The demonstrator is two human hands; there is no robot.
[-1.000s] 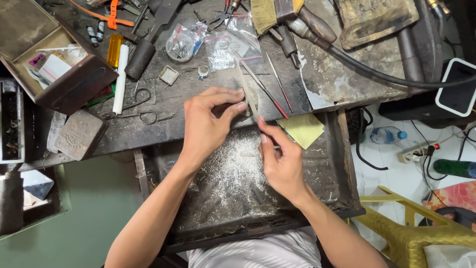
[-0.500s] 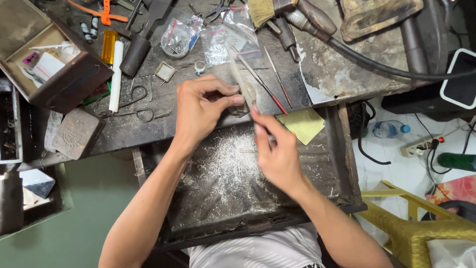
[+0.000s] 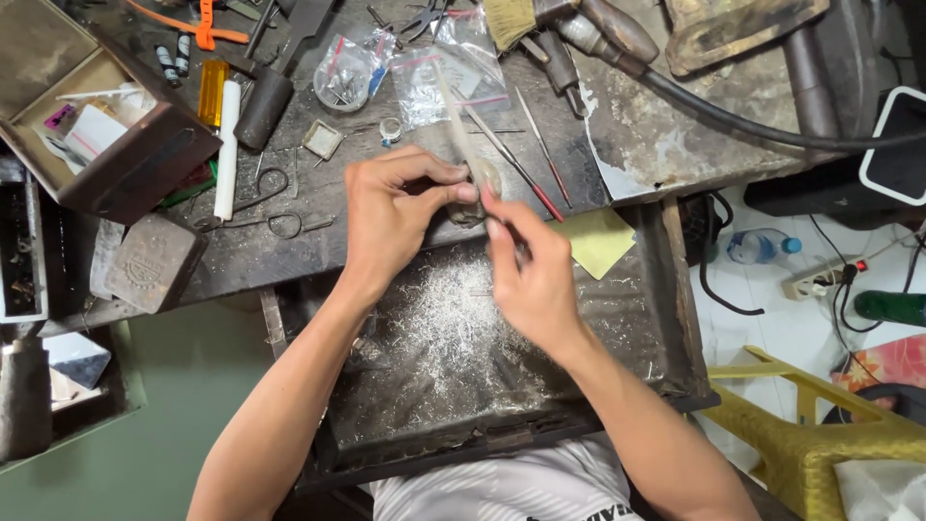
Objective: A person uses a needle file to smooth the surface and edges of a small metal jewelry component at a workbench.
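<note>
My left hand (image 3: 391, 207) pinches 1 small workpiece (image 3: 470, 193) against the worn wooden peg (image 3: 461, 135) at the bench edge. My right hand (image 3: 526, 270) grasps a thin tool, mostly hidden. I judge the piece light, rigid and easily dropped; grip its edges.

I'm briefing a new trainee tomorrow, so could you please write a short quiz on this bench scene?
1. True or false: the left hand rests flat in the tray.
2. Which lies right of the hands? A) a yellow sheet B) scissors C) a white tube
3. What covers the tray floor under the right hand?

Key
1. False: it pinches a small piece at the bench edge.
2. A.
3. Pale filings.
</note>
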